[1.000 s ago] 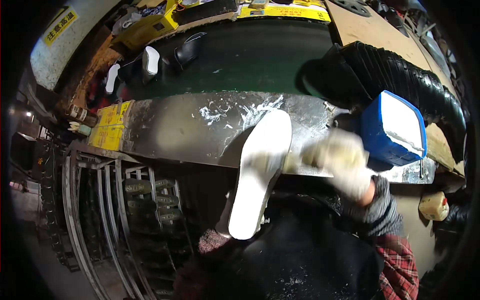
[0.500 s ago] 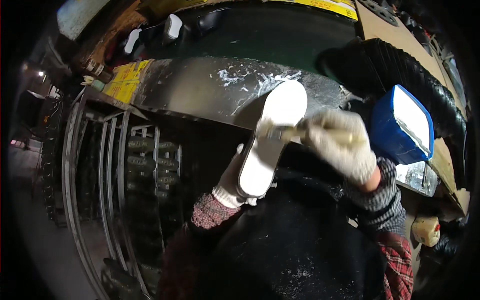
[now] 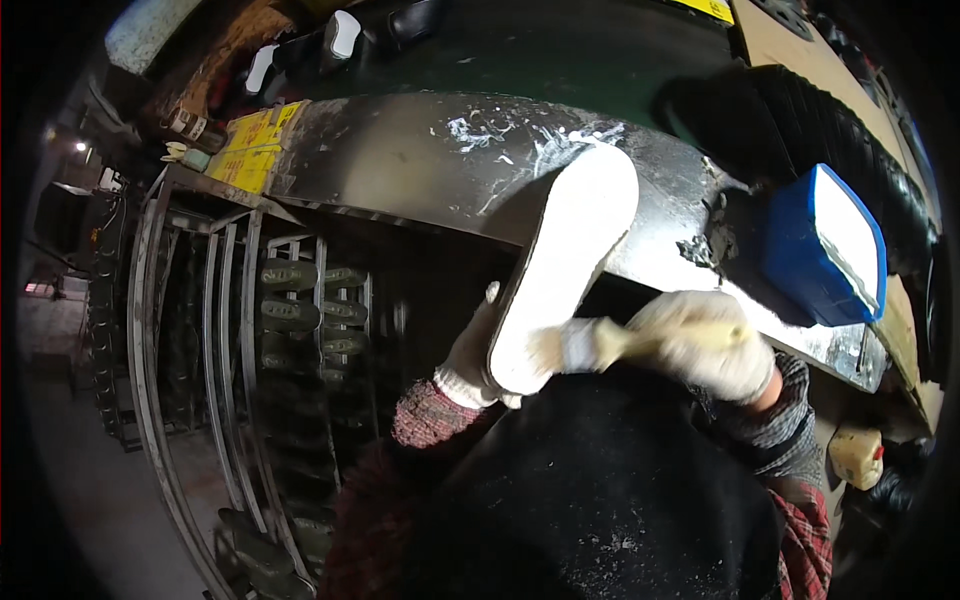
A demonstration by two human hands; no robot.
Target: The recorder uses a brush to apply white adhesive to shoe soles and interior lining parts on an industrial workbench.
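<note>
A long shoe sole, white all over its upward face, is held at a slant in front of the metal bench's edge. My left hand, in a pale knit glove, is closed around its near end from the left and beneath; most of the fingers are hidden. In my right hand, gloved too and slightly blurred, is a flat paintbrush gripped by its handle. The bristles touch the white face close to the sole's near end. What lies under the sole cannot be seen.
The metal bench has white smears. A blue tub of white paste stands on its right part. Black ribbed material lies behind the tub. At left stands a metal rack bearing dark green soles. A pale jug sits low right.
The brush and my right hand have moved from the sole's middle down to its near end. The sole's far end has shifted slightly up and right; my left hand keeps its grip.
</note>
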